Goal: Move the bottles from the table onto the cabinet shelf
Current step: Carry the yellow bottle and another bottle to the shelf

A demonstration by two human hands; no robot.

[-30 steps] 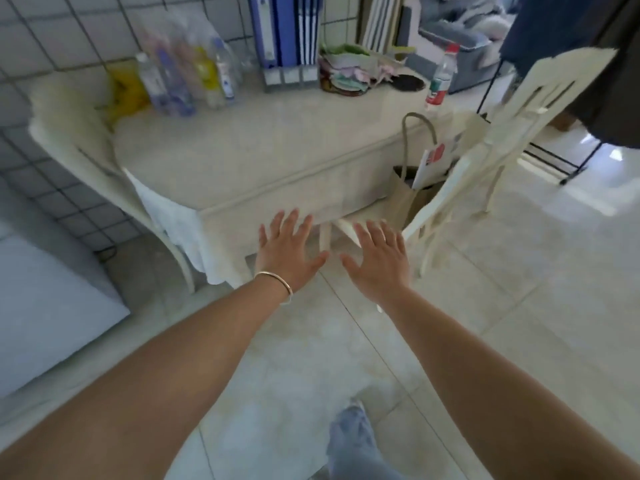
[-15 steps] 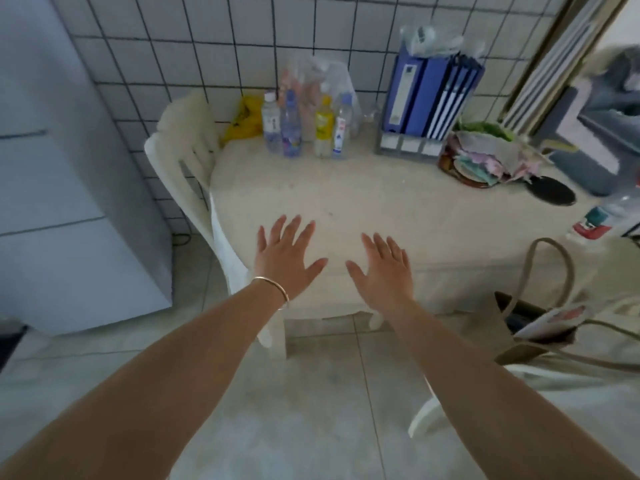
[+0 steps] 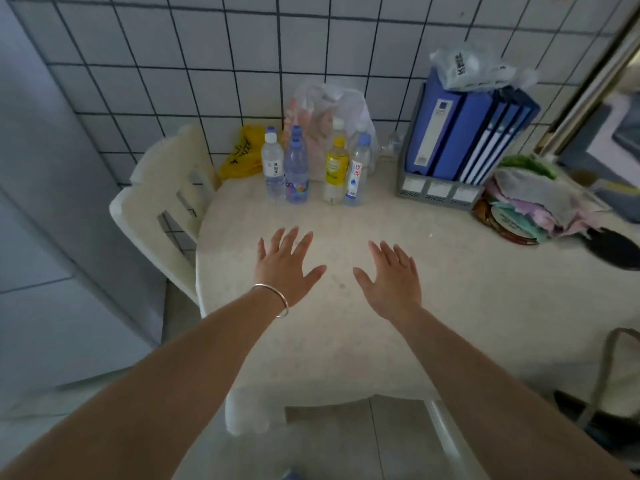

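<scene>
Several plastic bottles stand together at the back of the cream table (image 3: pixel 467 306), against the tiled wall: a clear one with a white cap (image 3: pixel 273 169), a bluish one (image 3: pixel 296 174), a yellow one (image 3: pixel 335 174) and a clear one with a red-lettered label (image 3: pixel 356 174). More bottles stand half hidden behind them. My left hand (image 3: pixel 284 268) and my right hand (image 3: pixel 391 278) hover flat over the middle of the table, fingers spread, holding nothing, well short of the bottles.
A white plastic bag (image 3: pixel 325 109) and a yellow bag (image 3: pixel 244 152) sit behind the bottles. Blue binders (image 3: pixel 467 133) in a grey rack stand at the right, beside a pile of cloths (image 3: pixel 533 206). A cream chair (image 3: pixel 166 206) and a grey cabinet (image 3: pixel 45 220) are at the left.
I have stepped up to the table and the view has turned toward the bottles. Both open hands now reach over the tabletop instead of in front of its edge.
</scene>
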